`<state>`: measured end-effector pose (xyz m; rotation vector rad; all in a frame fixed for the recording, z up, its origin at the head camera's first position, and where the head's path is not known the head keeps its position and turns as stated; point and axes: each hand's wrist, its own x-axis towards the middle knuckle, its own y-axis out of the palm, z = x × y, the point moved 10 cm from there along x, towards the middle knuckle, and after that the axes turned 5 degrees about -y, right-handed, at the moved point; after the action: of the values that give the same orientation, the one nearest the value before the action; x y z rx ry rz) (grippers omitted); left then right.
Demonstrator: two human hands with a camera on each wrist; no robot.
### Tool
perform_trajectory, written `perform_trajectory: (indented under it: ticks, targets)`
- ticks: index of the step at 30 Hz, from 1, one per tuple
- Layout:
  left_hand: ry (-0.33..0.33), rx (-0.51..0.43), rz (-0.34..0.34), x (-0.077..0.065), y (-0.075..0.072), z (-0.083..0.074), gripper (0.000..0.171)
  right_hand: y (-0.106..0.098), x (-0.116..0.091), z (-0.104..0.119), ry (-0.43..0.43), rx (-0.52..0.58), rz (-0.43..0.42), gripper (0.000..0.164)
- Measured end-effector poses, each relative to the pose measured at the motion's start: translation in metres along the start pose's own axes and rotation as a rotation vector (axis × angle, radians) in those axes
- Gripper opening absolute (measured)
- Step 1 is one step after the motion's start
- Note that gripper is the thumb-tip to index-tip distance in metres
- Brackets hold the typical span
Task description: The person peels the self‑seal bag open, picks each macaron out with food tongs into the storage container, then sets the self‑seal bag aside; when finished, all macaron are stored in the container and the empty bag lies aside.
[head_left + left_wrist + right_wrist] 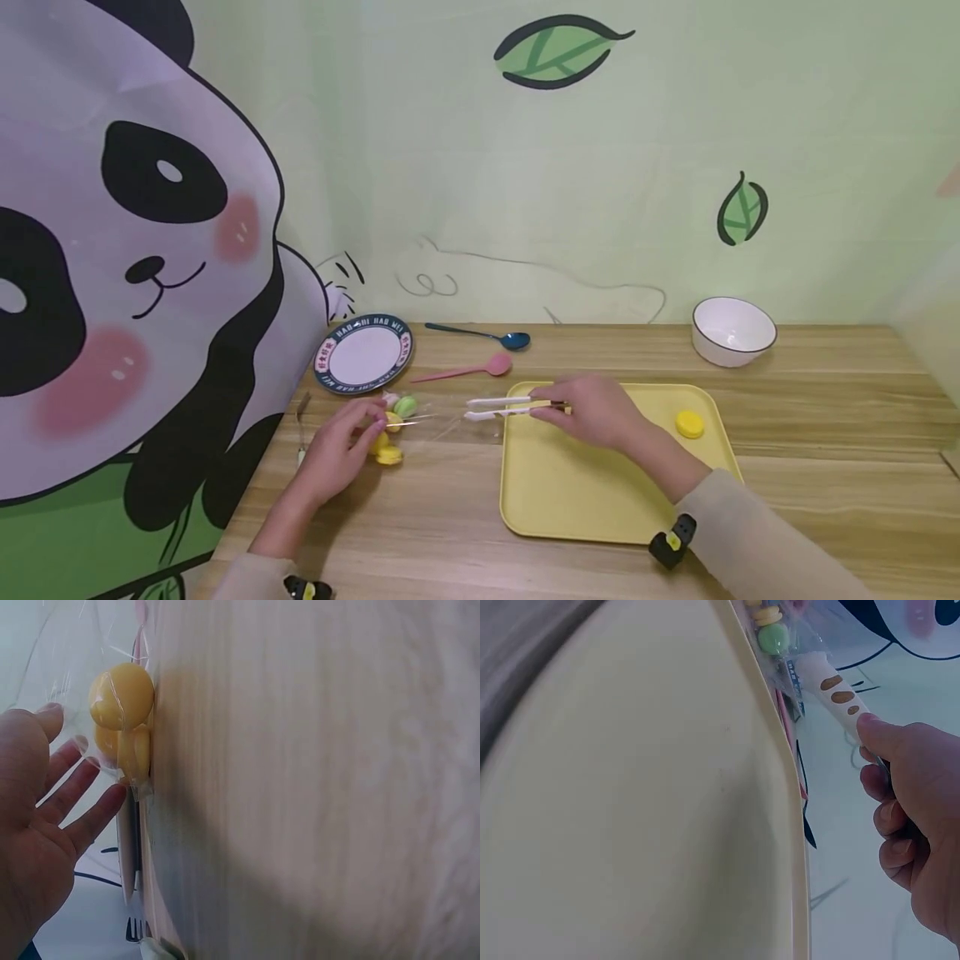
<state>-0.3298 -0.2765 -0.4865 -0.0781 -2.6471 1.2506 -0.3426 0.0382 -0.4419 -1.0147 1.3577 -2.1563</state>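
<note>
A clear plastic bag (442,429) lies on the table and holds yellow macaron-like pieces (389,455) and a green one (405,407). My left hand (342,446) pinches the bag's edge between thumb and index finger; in the left wrist view the other fingers are spread beside the yellow pieces (122,697). My right hand (596,412) grips tongs (498,408) with white slotted ends, held over the left edge of the yellow tray (585,508). The tong tips are apart and point toward the bag. On the tray sits one yellow round piece (690,424).
Behind the bag are a blue-rimmed plate (365,354), a dark blue spoon (514,341) and a pink spoon (498,364). A white bowl (732,332) stands at the back right. A fork (135,930) lies by the table's left edge.
</note>
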Motion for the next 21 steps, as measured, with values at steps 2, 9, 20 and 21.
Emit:
perform_trajectory:
  ticks: [2, 9, 20, 21]
  targets:
    - [-0.005, -0.002, -0.002, 0.000, 0.000, 0.001, 0.010, 0.001, 0.001, 0.002, 0.011, -0.008, -0.003, 0.029]
    - [-0.022, -0.017, 0.002, 0.000, 0.001, 0.004, 0.009, -0.001, 0.000, 0.000, 0.052, -0.008, 0.007, 0.034]
    - [-0.006, -0.023, -0.009, 0.000, -0.001, 0.003, 0.010, 0.011, 0.008, 0.022, -0.111, 0.024, 0.028, 0.025]
    - [-0.003, -0.022, -0.009, 0.000, -0.001, 0.002, 0.010, 0.014, 0.010, 0.024, -0.116, 0.031, 0.037, 0.026]
